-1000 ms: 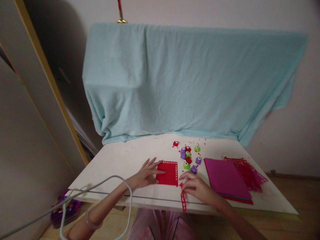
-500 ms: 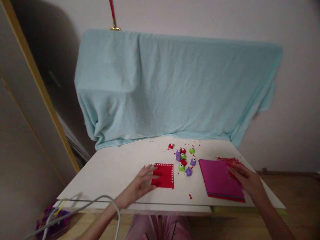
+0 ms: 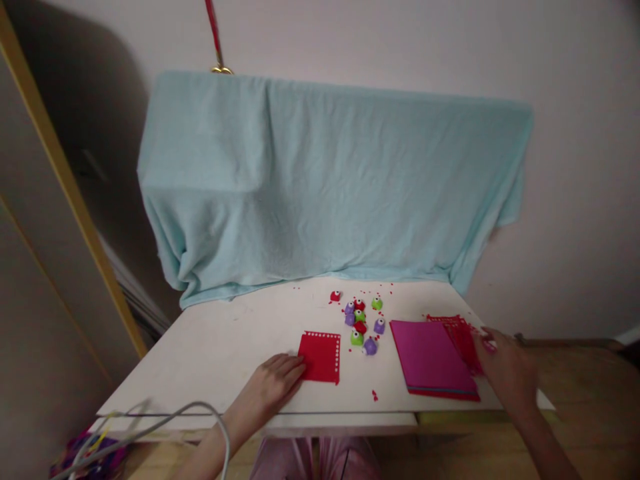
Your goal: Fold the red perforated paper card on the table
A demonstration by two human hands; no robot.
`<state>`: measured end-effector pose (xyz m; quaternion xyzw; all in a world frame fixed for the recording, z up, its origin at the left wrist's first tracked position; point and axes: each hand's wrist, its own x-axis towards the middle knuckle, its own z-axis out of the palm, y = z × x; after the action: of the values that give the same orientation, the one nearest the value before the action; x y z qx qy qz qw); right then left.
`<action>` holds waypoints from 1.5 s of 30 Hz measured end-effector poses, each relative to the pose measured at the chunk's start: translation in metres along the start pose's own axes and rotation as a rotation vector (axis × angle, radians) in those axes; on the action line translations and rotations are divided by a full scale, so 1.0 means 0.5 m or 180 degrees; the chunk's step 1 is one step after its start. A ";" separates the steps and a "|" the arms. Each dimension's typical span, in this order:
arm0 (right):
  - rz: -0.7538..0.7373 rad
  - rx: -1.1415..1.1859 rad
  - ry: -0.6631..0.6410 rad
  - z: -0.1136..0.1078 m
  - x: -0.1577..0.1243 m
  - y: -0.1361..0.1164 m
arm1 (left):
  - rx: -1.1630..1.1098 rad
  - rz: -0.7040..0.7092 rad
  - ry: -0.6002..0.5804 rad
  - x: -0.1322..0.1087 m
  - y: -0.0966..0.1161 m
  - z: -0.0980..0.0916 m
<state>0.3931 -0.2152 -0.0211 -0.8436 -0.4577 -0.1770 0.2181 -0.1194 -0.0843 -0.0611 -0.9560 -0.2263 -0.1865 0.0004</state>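
Note:
My left hand (image 3: 274, 381) lies on the white table with its fingers together, the fingertips at the left edge of a red square sheet (image 3: 321, 360). White dots run along that sheet's top and right edges. On the right, my right hand (image 3: 505, 365) is closed at the edge of a red perforated piece (image 3: 463, 337), which lies partly under a stack topped by a magenta sheet (image 3: 433, 357). A pinkish item shows at its fingers, too small to name. Several small purple, green and red pieces with eyes, including a purple one (image 3: 370, 346), sit between the sheets.
A light blue cloth (image 3: 340, 180) hangs behind the white table (image 3: 225, 347). A grey cable (image 3: 165, 417) loops over the front left edge. Small red scraps (image 3: 375, 396) dot the tabletop.
My left hand has drawn its fingers together at the red sheet's left edge. My right hand has moved off the magenta stack to the red perforated piece. The view has shifted slightly.

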 end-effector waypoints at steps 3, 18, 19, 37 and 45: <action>-0.0205 0.0134 0.0194 -0.043 -0.012 -0.100 | 0.0065 0.0057 0.0098 0.000 0.000 0.009; -0.1627 0.3088 -0.2104 -0.150 -0.097 -0.559 | -0.3908 -0.1816 0.0633 0.087 0.079 -0.184; -0.1600 0.3075 -0.1982 -0.150 -0.094 -0.564 | -0.3879 -0.1804 0.0661 0.092 0.081 -0.193; -0.1770 0.3266 -0.2300 -0.164 -0.069 -0.582 | -0.3371 -0.1731 0.0147 0.130 0.103 -0.217; -0.1795 0.3310 -0.2440 -0.164 -0.071 -0.583 | -0.3280 -0.1483 0.0200 0.127 0.105 -0.218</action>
<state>0.1190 -0.1414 0.0903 -0.4820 -0.7287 0.3247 0.3622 -0.0829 -0.1132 0.0675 -0.7514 -0.3110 -0.2963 -0.5008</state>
